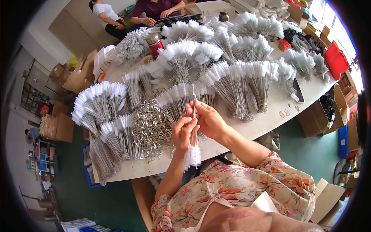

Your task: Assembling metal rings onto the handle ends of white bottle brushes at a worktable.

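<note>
Above the table's near edge, my left hand (184,132) is closed round the wire stems of a few white-bristled wire brushes (193,156), whose bristle ends hang down toward me. My right hand (208,119) pinches the upper ends of the same thin wires, just above the left. Whether a ring sits at the fingertips is too small to tell. Just left of my hands lies a heap of shiny metal rings (152,125). Behind them a fan of more brushes (181,94) rests on the table (276,98).
Bundles of brushes (102,96) cover much of the table. A red flask (154,44) stands among them. Cardboard boxes (322,112) are at the right, with a red bag (337,60) near the table edge. Two people (156,9) are at the far side.
</note>
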Available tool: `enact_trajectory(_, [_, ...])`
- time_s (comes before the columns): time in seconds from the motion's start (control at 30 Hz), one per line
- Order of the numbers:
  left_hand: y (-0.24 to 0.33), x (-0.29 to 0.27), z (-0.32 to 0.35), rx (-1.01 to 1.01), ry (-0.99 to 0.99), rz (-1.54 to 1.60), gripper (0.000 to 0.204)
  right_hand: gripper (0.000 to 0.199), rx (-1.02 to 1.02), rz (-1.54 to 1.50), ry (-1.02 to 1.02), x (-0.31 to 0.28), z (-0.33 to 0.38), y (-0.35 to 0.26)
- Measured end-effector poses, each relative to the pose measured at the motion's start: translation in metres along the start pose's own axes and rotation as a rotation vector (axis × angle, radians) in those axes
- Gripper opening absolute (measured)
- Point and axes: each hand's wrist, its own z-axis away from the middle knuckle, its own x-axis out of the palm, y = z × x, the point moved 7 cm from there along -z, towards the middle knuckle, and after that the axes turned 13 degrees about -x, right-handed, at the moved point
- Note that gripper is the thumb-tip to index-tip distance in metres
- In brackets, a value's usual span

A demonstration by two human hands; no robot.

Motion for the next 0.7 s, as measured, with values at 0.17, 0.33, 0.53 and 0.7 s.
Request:
enact_trajectory(0.17, [0.020,-0.029,-0.014,0.200,-0.094,-0.354,0.043,0.017,0.036,0.104,-0.290,0.020,0.004,-0.036])
enact_trajectory(0.33, [0.005,-0.068,-0.067,-0.277,-0.021,0.273,0.086,0.013,-0.309,1.370,-0.792,0.038,0.025,-0.026])
enact_trajectory(0.53, [-0.018,0.010,0.012,-0.722,-0.455,0.682,0.094,0.012,0.036,1.412,-0.836,0.023,0.052,-0.002])
enact_trajectory(0.7, [-0.006,-0.031,0.038,-0.402,-0.552,0.115,0.032,0.017,0.506,1.124,-0.733,-0.013,0.060,-0.002])
